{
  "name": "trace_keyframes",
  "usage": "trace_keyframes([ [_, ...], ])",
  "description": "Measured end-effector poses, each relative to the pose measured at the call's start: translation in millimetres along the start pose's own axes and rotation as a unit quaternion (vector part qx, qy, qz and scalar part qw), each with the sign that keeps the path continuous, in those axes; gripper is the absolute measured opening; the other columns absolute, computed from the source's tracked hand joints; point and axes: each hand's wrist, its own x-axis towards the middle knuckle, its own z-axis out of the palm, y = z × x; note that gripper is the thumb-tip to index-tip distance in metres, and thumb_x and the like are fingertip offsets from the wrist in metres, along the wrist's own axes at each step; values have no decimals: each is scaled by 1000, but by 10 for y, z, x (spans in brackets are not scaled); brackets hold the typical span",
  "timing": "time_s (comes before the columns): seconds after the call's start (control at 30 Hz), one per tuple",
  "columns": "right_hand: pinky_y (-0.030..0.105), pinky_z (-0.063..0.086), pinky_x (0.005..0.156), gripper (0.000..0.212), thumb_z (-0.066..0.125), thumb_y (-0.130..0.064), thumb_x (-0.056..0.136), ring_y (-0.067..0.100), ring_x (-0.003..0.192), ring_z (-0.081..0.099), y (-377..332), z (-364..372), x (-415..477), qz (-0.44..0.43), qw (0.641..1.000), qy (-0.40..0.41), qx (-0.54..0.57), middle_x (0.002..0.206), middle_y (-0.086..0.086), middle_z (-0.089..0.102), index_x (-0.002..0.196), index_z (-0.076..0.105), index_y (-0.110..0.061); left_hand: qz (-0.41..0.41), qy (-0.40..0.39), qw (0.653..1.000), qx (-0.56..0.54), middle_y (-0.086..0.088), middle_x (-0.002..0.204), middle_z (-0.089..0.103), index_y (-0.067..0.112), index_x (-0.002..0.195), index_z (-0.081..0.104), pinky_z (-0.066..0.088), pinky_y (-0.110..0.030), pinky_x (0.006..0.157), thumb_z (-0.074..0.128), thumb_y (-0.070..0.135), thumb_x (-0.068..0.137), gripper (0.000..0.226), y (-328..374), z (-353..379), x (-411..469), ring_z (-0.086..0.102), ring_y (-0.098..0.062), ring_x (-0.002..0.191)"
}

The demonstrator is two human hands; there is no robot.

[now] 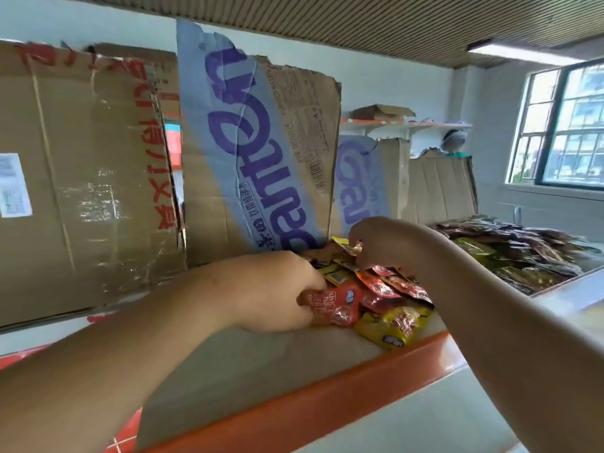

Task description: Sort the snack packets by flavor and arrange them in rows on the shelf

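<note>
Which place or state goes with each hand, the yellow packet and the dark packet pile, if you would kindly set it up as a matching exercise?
Column one:
1 left hand
2 right hand
3 yellow packet
4 dark packet pile

Column two:
A beside the orange shelf lip
B farthest to the right
C grips a red packet
D pinches a small shiny packet

Pairs: 1-C; 2-D; 3-A; 4-B

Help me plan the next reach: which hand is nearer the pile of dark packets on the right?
Right. The right hand is just left of the dark packet pile, pinching a small packet; the left hand is farther left, gripping a red packet.
</note>
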Motion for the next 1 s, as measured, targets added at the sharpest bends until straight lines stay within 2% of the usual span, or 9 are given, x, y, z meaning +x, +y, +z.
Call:
trace_keyframes([
  [0.13, 34, 50, 99, 32, 63, -18, 94, 27, 110, 61, 159, -95, 30, -16, 999, 28, -1, 120, 9, 64, 125, 63, -10, -77, -3, 995, -58, 9, 80, 66, 25, 89, 70, 46, -23, 58, 64, 27, 95, 9, -52, -133, 97, 58, -2, 66],
  [0.27, 30, 53, 87, 25, 59, -12, 95, 28, 107, 64, 321, -156, 45, -57, 996, 63, 22, 118, 9, 66, 119, 65, -9, -157, 56, 975, -145, -12, 85, 68, 10, 92, 70, 50, -41, 72, 67, 29, 92, 20, -39, -247, 259, 59, -13, 75],
  [0.4, 15, 37, 54, 17, 59, -10, 95, 18, 83, 60, 495, -163, 86, -152, 981, 105, 54, 111, 6, 66, 109, 68, -15, -292, 123, 935, -157, -6, 67, 57, 12, 74, 65, 36, -32, 64, 67, 24, 92, 22, -75, -188, 466, 51, -18, 66],
  [0.53, 31, 55, 78, 22, 64, -4, 86, 24, 87, 64, 428, -174, 135, -218, 966, 93, 101, 106, 1, 62, 77, 64, -24, -377, 121, 905, -154, -4, 67, 48, 12, 71, 59, 30, -32, 63, 64, 20, 95, 25, -79, 51, 636, 43, -21, 66],
  [0.63, 40, 55, 85, 19, 65, -1, 84, 24, 92, 64, 307, -57, 183, -310, 936, 105, 126, 106, 2, 63, 85, 74, -18, -387, 129, 900, -157, 4, 59, 51, 14, 66, 59, 34, -27, 53, 67, 28, 96, 34, -101, 193, 630, 46, -14, 57],
  [0.77, 35, 45, 60, 10, 64, -35, 93, 18, 80, 58, 382, 103, 203, -311, 920, 154, 182, 98, -1, 61, 96, 62, -25, -390, 124, 905, -113, 0, 83, 74, 20, 90, 75, 56, -39, 77, 70, 52, 85, 32, -137, 282, 523, 70, -20, 79],
  [0.83, 31, 34, 53, 40, 62, -64, 88, 14, 71, 52, 413, 115, 202, -252, 945, 138, 159, 86, -3, 58, 82, 50, -25, -385, 109, 909, -118, 9, 88, 74, 36, 93, 75, 57, -42, 85, 65, 72, 70, 45, -90, 270, 499, 70, -14, 85],
  [0.9, 31, 34, 57, 57, 56, -78, 83, 15, 73, 52, 361, 114, 156, -235, 958, 65, 149, 83, -5, 53, 79, 45, -22, -377, 95, 912, -130, 15, 88, 73, 46, 89, 73, 56, -38, 84, 61, 84, 52, 54, -59, 263, 512, 69, -7, 85],
  [1.0, 32, 42, 70, 58, 60, -72, 84, 19, 89, 54, 281, 132, 51, -278, 952, 26, 125, 92, -6, 52, 105, 54, -18, -362, 89, 916, -148, 16, 89, 72, 43, 101, 74, 53, -32, 80, 73, 80, 50, 63, -54, 279, 548, 67, -4, 85],
])
